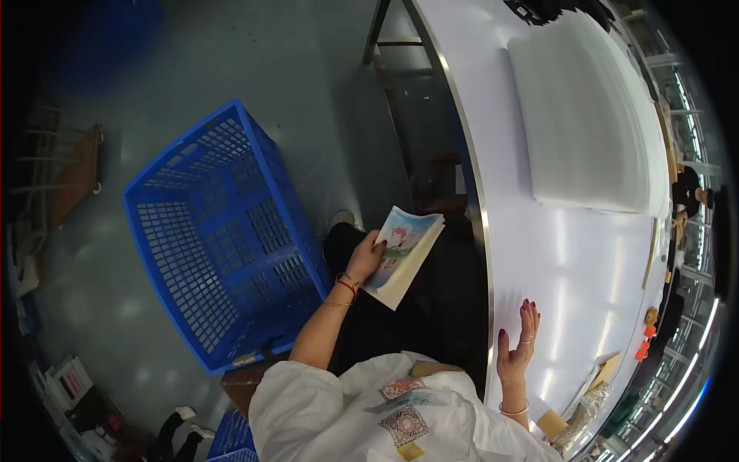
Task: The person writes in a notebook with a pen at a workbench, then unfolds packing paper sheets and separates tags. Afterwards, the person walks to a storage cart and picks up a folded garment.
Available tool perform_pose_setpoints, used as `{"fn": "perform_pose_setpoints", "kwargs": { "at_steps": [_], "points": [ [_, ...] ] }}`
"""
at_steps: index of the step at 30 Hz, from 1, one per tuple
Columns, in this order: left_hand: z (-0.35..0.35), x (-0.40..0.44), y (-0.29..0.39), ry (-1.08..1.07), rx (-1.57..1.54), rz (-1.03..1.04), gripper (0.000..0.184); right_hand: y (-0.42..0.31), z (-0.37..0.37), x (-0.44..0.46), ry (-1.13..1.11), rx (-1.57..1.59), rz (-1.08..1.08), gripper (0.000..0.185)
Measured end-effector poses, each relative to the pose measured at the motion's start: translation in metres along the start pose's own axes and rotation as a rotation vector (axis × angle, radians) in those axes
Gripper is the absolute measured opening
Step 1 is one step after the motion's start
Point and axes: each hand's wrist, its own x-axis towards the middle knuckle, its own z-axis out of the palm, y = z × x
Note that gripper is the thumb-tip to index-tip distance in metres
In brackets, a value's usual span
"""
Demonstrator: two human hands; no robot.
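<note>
My left hand [365,260] is closed round the edge of a thin stack of booklets [409,237]. The top one carries a colourful picture in blue, pink and green, and pale page edges show along its side. The stack is held over my lap, between the blue basket and the table. My right hand [520,344] is raised at the table's near edge, fingers stretched and thumb apart, with nothing in it. Whether it touches the white table top [570,269] I cannot tell.
A large blue plastic basket [289,223] with slatted walls stands on my left. On the table lies a thick stack of white sheets [581,115]. Wrapped items [589,416] sit at the table's lower right. A wooden-topped cart [79,177] and another person's feet [192,422] are at the left.
</note>
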Motion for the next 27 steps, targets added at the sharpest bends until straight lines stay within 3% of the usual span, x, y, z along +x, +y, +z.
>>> {"fn": "perform_pose_setpoints", "kwargs": {
  "at_steps": [3, 5, 7, 8, 10, 15, 17, 20, 22, 27],
  "points": [
    [-0.018, 0.062, 0.01, 0.049, -0.046, -0.115, 0.03, 0.004, 0.025, 0.048, -0.059, -0.02, 0.077, 0.061],
    [-0.021, 0.106, 0.013, 0.027, -0.117, -0.101, 0.029, 0.007, 0.042, 0.075, -0.141, -0.214, 0.028, 0.066],
    [-0.026, 0.143, 0.025, -0.297, -0.215, -0.212, 0.03, 0.015, 0.052, 0.069, -0.147, -0.19, 0.066, 0.068],
    [-0.02, 0.159, 0.026, -0.338, -0.237, -0.237, 0.03, 0.019, 0.054, 0.068, -0.174, -0.221, 0.1, 0.068],
    [0.004, 0.18, 0.034, -0.641, -0.155, 0.071, 0.03, 0.016, 0.054, 0.062, -0.155, -0.138, 0.108, 0.07],
    [0.053, 0.207, 0.063, -0.977, -0.179, 0.198, 0.032, -0.011, 0.072, 0.039, -0.199, -0.21, 0.229, 0.07],
    [0.089, 0.216, 0.069, -1.025, -0.328, 0.38, 0.038, -0.001, 0.072, 0.031, -0.211, -0.2, 0.248, 0.07],
    [0.134, 0.218, 0.11, -1.071, -0.416, 0.458, 0.04, 0.006, 0.07, 0.025, -0.21, -0.186, 0.246, 0.071],
    [0.197, 0.207, 0.126, -0.872, -0.413, 0.676, 0.039, 0.01, 0.063, 0.022, -0.191, -0.173, 0.23, 0.071],
    [0.224, 0.219, 0.213, -0.873, -0.244, 0.735, 0.04, 0.021, 0.055, 0.065, -0.113, -0.219, 0.065, 0.071]
  ]
}}
